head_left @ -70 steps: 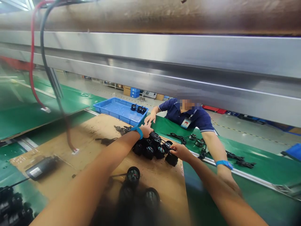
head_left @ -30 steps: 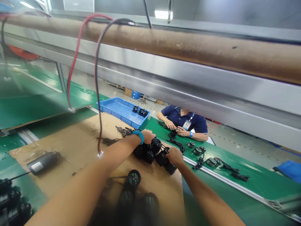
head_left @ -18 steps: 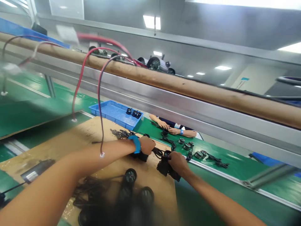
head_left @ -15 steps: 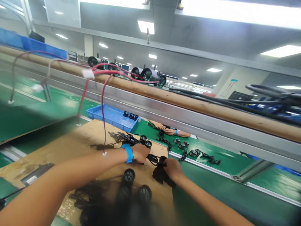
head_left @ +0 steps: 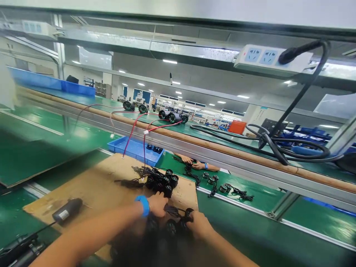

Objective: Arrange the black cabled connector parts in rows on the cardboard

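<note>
My right hand (head_left: pixel 199 224) is closed around a black round part (head_left: pixel 189 214) with a cable (head_left: pixel 174 211). The cable runs left toward my left hand (head_left: pixel 157 204), which wears a blue wristband. Its fingers are curled at the near edge of a pile of black round parts with cables (head_left: pixel 160 180); what they hold is hidden. Below my hands, another black round part (head_left: pixel 171 227) lies on the brown cardboard sheet (head_left: pixel 105 172). Dark blur covers the area nearest me.
A shelf with a wooden edge (head_left: pixel 222 142) crosses ahead, with red wires (head_left: pixel 133 133) hanging from it. Behind the cardboard is a blue tray (head_left: pixel 133 148). Across the bench, another person's hands (head_left: pixel 194 163) work near several loose parts (head_left: pixel 214 180). A black cylinder (head_left: pixel 67 210) lies left.
The view has tilted up, bringing a power strip into sight. Both hands have come nearer, and my left hand has drawn back from over the pile. The right hand still holds its part.
</note>
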Demonstrator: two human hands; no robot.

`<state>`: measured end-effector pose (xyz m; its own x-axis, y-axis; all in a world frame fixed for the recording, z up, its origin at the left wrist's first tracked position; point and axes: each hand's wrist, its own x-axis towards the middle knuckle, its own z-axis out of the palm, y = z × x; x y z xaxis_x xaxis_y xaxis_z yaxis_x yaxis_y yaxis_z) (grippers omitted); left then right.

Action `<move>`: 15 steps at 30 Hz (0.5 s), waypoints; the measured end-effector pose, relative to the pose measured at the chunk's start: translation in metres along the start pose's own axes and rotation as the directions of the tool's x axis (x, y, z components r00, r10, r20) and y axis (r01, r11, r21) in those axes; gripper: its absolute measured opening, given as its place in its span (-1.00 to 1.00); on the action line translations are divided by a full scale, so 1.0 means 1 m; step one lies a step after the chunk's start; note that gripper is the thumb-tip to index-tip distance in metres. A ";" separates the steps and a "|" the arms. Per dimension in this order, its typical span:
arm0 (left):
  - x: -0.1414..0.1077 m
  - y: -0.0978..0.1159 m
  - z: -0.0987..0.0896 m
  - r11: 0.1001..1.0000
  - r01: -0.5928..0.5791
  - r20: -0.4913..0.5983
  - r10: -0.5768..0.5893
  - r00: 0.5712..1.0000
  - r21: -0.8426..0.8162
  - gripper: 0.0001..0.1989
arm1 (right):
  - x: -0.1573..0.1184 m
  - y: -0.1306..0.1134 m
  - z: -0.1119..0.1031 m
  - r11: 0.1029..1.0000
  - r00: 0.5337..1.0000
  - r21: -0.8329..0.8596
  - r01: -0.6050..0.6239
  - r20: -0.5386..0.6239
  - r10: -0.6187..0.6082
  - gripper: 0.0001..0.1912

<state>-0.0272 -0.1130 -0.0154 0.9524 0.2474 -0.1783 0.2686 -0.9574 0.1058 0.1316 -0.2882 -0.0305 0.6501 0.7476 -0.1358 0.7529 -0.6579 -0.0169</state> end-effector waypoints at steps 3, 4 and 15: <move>-0.013 0.006 0.000 0.998 0.019 -0.050 -0.021 0.999 -0.052 -0.39 | 0.008 0.008 -0.021 0.998 0.998 -0.010 0.061 -0.001 -0.061 -0.69; -0.016 0.006 0.000 0.998 0.016 -0.068 -0.021 0.997 -0.067 -0.35 | 0.013 0.009 -0.029 0.997 0.996 -0.007 0.082 -0.022 -0.082 -0.69; 0.029 -0.119 -0.004 0.945 0.259 -0.301 -0.311 0.901 -0.201 -0.63 | 0.132 -0.081 -0.046 0.936 0.934 0.075 0.343 -0.132 -0.331 -0.59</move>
<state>-0.0312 0.0083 -0.0288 0.8183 0.5658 0.1011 0.5296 -0.8106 0.2501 0.1605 -0.1320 -0.0019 0.3712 0.9285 0.0095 0.9203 -0.3665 -0.1367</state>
